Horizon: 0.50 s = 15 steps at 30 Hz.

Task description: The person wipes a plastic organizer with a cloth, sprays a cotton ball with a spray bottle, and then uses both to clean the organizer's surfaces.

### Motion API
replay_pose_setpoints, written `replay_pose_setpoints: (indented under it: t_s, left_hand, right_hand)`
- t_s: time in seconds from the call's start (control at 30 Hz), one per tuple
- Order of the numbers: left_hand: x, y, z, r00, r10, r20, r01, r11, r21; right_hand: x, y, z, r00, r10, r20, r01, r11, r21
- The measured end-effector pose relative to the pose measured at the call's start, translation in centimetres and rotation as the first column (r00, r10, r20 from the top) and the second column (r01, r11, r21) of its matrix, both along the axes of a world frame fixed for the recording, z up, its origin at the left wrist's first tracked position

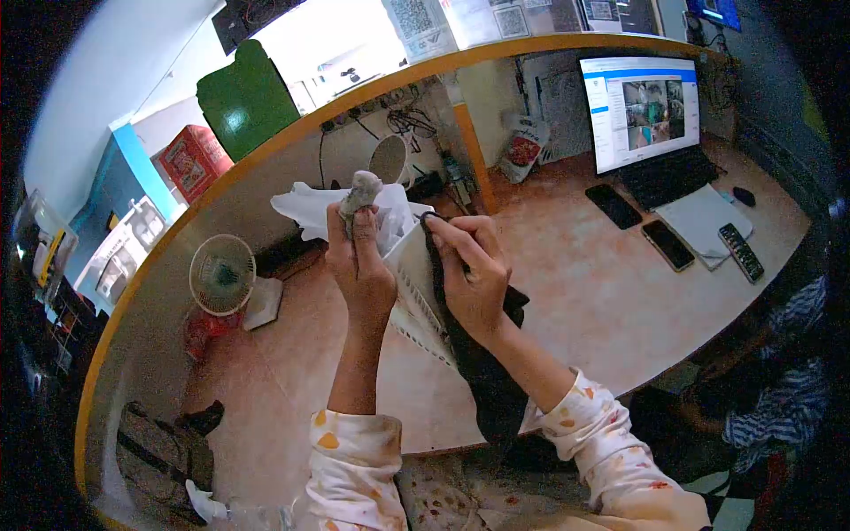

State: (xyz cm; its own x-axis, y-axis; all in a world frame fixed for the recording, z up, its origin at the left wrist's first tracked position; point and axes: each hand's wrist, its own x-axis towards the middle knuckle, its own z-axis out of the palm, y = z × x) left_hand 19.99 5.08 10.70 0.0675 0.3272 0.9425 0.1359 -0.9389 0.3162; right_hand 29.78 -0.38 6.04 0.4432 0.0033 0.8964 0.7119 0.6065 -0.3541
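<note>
My left hand (356, 252) is closed around a bunched grey cloth (363, 188), whose rounded end sticks up above the thumb. My right hand (471, 270) pinches the upper edge of a long black sock (485, 376) between thumb and fingers. The sock hangs down past the desk's front edge, and part of it shows behind my right wrist. Between my hands stands a white basket (414, 288) with slotted sides, partly hidden by the sock and my left hand. White plastic sheeting (310, 211) spreads out at the basket's far end, behind my left hand.
An open laptop (651, 133), two phones (613, 206), papers (704, 226) and a remote (740, 251) lie on the right. A small fan (222, 274) stands left; a bag (164, 456) sits front left. Another person's striped sleeve (779, 389) shows at far right. A raised partition (354, 88) curves behind.
</note>
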Motion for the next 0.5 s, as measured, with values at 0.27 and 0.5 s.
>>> replay_pose_setpoints:
  t_s: [0.27, 0.5]
  left_hand:
    - [-0.3, 0.1, 0.0, 1.000, -0.023, -0.011, 0.023, 1.000, 0.008]
    - [-0.4, 0.1, 0.0, 0.999, -0.042, -0.018, 0.041, 0.998, -0.052]
  right_hand:
    - [-1.1, -2.2, -4.8, 0.990, 0.100, 0.102, -0.082, 0.981, -0.173]
    - [-1.8, -0.7, 1.1, 0.993, 0.080, 0.083, -0.081, 0.997, 0.007]
